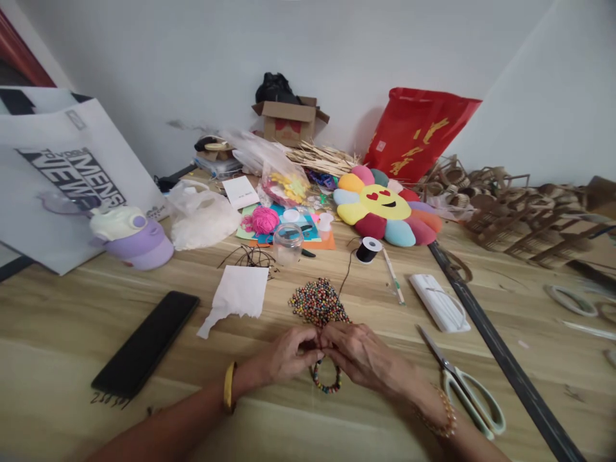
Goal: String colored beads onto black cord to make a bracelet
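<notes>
1. At lower centre of the frame, a multicoloured beaded loop [328, 389] is showing just below our meeting fingers.
2. Our left hand [294, 353] and right hand [362, 354] are pinching narrowly at the loop's top, partly hiding it.
3. Just beyond our hands, at centre, loose beads [317, 301] are lying piled.
4. Right of centre, a spool of black cord [367, 251] is standing.
5. Scissors [452, 370] are lying at lower right, a black phone [147, 343] at lower left.

craft workspace, shown by loose beads [318, 301] heaped on a wooden bench [269, 410], scissors [455, 375] and thread spool [369, 249] laid out
</notes>
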`<state>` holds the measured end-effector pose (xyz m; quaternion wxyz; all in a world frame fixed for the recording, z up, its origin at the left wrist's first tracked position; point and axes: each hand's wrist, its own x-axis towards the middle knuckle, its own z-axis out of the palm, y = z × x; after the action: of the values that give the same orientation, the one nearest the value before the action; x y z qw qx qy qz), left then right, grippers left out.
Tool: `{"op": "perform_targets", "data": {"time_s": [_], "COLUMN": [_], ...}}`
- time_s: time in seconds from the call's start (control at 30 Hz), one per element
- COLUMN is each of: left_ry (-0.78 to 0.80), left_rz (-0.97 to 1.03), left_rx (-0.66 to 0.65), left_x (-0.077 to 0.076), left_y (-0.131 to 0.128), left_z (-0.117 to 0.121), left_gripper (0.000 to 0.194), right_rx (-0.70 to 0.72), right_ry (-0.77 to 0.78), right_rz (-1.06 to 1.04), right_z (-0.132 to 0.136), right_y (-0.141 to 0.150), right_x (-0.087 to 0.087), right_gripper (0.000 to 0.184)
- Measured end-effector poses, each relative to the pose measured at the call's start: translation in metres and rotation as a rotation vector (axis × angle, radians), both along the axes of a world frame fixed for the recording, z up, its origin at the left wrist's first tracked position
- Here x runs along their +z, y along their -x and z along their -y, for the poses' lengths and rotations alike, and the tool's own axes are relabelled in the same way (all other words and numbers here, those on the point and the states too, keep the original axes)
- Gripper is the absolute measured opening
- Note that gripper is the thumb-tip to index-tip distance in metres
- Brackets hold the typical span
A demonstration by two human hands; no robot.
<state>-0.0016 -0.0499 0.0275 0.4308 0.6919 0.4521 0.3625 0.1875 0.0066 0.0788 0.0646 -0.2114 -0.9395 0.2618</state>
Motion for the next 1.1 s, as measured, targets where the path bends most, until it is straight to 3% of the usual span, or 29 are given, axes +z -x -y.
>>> {"op": "perform_targets", "data": {"time_s": [0.13,0.27,0.43,0.57,0.87,1.1], "left_ry": [0.006,0.037,0.142,0.199,0.120,0.120], "left_rz": [-0.003,0.012,0.214,0.312,0.306,0.272], "left_rx": [-0.033,0.017,0.040,0.086,0.152,0.169], "left_x": [0.003,-0.001,-0.011,-0.010,-0.006,-0.014], "left_y": [0.000,-0.001,-0.004,-0.005,-0.006,-0.009], "left_z": [0.001,0.000,-0.003,-0.003,-0.003,-0.003], "left_gripper": [0.015,0.013,0.014,0.016,0.016,0.014], "right_rx": [0.000,-0.001,-0.084,-0.115,-0.137,-0.166], "right_ry": [0.039,0.092,0.189,0.236,0.205,0.208], "right_rz": [-0.028,-0.073,-0.058,-0.076,-0.041,-0.086], "right_z": [-0.001,-0.001,-0.001,-0.002,-0.003,-0.002], "right_y": [0.001,0.004,0.006,0.006,0.005,0.007], "right_x": [-0.002,0.000,0.003,0.001,-0.007,-0.010], "right_gripper": [0.010,0.012,0.015,0.017,0.013,0.017]}}
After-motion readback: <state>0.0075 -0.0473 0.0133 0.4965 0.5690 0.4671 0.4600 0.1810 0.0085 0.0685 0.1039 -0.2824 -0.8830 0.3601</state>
